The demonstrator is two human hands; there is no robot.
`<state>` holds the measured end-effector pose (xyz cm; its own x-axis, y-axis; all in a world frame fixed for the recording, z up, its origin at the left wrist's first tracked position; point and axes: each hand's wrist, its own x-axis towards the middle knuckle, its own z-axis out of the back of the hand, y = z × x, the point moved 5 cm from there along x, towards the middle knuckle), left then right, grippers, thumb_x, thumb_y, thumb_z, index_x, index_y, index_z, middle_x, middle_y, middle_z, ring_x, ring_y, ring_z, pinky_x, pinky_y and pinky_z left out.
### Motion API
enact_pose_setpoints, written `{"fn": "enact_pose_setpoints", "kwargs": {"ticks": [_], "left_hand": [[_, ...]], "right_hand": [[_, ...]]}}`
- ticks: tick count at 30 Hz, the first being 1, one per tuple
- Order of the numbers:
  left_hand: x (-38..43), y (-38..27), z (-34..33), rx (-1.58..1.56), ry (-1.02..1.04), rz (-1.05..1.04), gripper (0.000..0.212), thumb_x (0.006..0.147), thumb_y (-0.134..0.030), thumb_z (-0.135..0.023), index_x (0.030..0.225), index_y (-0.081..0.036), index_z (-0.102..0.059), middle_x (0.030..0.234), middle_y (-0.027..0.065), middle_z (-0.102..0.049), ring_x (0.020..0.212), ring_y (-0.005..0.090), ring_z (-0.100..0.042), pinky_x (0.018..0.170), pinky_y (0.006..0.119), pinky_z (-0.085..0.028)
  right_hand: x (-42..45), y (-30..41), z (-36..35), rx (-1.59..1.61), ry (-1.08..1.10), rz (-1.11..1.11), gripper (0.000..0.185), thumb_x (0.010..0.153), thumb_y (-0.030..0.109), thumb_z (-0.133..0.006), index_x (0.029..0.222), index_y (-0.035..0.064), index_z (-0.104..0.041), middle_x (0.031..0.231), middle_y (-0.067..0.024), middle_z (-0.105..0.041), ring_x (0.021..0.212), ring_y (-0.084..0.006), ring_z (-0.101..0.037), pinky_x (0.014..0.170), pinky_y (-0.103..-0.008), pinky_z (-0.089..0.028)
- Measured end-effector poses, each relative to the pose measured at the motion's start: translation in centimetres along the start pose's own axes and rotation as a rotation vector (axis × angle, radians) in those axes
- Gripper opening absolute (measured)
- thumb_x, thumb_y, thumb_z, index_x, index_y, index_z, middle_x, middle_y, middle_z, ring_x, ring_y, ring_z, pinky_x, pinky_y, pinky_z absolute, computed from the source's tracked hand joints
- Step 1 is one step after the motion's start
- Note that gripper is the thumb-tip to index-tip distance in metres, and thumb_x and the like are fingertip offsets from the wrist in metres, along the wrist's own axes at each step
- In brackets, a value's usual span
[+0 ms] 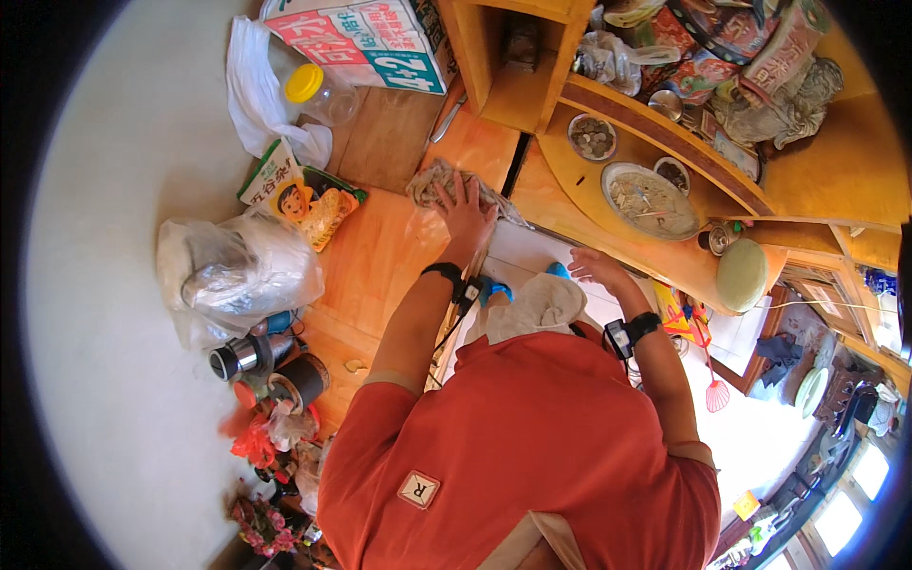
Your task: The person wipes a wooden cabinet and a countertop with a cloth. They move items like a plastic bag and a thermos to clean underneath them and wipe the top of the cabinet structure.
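Note:
My left hand (pixel 467 217) presses a crumpled grey-brown cloth (pixel 445 183) onto the orange wooden tabletop (pixel 399 263), near its front edge. Its fingers lie spread over the bunched fabric, and the palm side is hidden. To the right, my right hand (pixel 597 269) hovers by the front edge of the wooden cabinet, fingers apart and nothing in them. A metal-bladed knife or similar utensil (pixel 449 120) lies beyond the cloth, beside a brown board (pixel 388 135). Left of the cloth, a printed food bag (pixel 306 196) leans among other goods.
A clear jar with a yellow lid (pixel 331 96) lies before a printed carton (pixel 363 43). A plastic-wrapped bundle (pixel 242 271) and a steel flask (pixel 246 356) stand along the wall. The cabinet holds a bowl of coins (pixel 592 137), an oval tray (pixel 650 201) and a round green lid (pixel 742 276).

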<state>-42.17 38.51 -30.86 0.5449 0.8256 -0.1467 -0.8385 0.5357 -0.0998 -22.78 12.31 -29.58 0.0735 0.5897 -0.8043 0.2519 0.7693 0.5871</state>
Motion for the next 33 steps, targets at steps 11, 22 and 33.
{"fn": "enact_pose_setpoints", "kwargs": {"ticks": [11,22,33], "left_hand": [[5.9,-2.0,2.1,-0.034,0.085,-0.062,0.073,0.094,-0.058,-0.047,0.156,-0.025,-0.025,0.165,0.0065,-0.005,0.146,0.0506,-0.002,0.11,0.072,-0.012],[-5.4,7.9,1.9,-0.102,-0.047,-0.099,0.063,0.095,-0.032,-0.051,0.152,-0.013,-0.032,0.163,0.007,-0.018,0.148,0.0422,-0.011,0.114,0.061,-0.019],[-4.7,17.4,3.3,-0.019,-0.012,-0.084,0.058,0.097,-0.026,-0.054,0.151,-0.018,-0.036,0.16,0.0027,-0.025,0.147,0.0385,-0.018,0.116,0.053,-0.025]], "right_hand": [[-2.5,0.4,-3.0,-0.046,-0.098,-0.004,0.042,0.096,0.028,-0.057,0.131,0.0055,-0.053,0.106,-0.009,-0.068,0.094,-0.0186,-0.066,0.079,-0.031,-0.052],[1.8,1.3,-6.7,-0.174,-0.005,-0.05,0.047,0.099,0.041,-0.054,0.132,0.0066,-0.053,0.111,-0.0111,-0.067,0.096,-0.0197,-0.065,0.081,-0.0319,-0.051],[3.9,1.9,-7.7,-0.231,-0.007,-0.038,0.044,0.098,0.037,-0.053,0.128,0.0041,-0.055,0.106,-0.0126,-0.069,0.088,-0.0197,-0.067,0.077,-0.0323,-0.053]]}}
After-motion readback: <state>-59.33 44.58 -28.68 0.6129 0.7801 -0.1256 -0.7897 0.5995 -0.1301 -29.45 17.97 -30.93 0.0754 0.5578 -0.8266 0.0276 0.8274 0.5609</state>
